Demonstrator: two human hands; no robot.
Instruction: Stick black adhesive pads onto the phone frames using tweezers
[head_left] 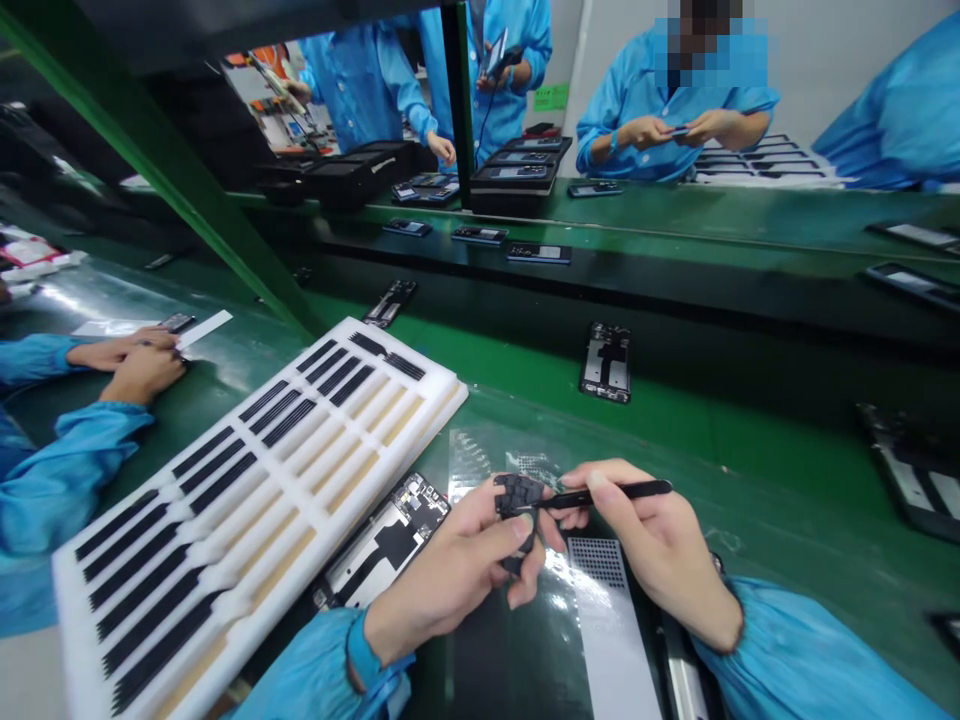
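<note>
left hand [457,560]: enters from the lower left, wrist below the fingertips, palm turned inward. its fingers are closed around a small black part [517,495], thumb laid over the part's near side, other fingers curled behind and below. right hand [660,550]: enters from the lower right, wrist bent, back of the hand facing up. its thumb and forefinger are pinched narrow on black tweezers [615,495], held nearly level, tips pointing left at the part. both hands are raised over the bench [787,560]. a phone body [397,540] lies just left of the left fingers; a white tray [326,500] of black strips lies beyond it. a dotted sheet [611,620] lies below the right fingers.
</note>
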